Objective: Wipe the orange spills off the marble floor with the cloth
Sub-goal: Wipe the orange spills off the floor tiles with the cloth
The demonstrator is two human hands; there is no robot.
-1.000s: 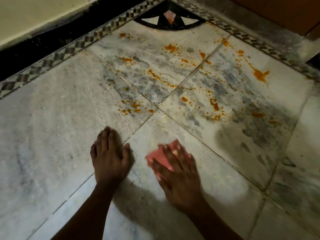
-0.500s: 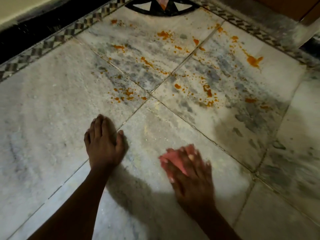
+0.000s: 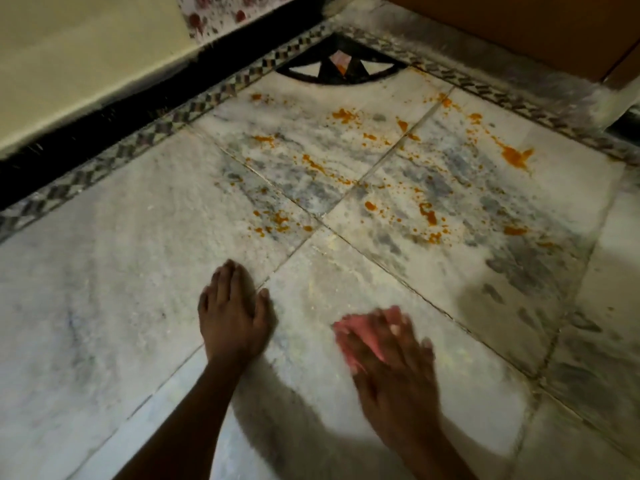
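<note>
My right hand lies flat and blurred on a pink cloth, pressing it onto the marble floor; most of the cloth is hidden under the fingers. My left hand rests palm-down on the floor to the left, fingers together, holding nothing. Orange spills are scattered over the two far tiles, with a large blot at the far right and a small cluster just ahead of my left hand. The tile under the cloth shows faint pale streaks.
A checkered inlay border and black skirting run along the cream wall at left. A black fan-shaped inlay marks the far corner. A brown wooden panel stands at the back right.
My right hand has slid the cloth to the right and nearer to me across the near tile. The left hand stays planted. The view has tilted up, showing more wall.
</note>
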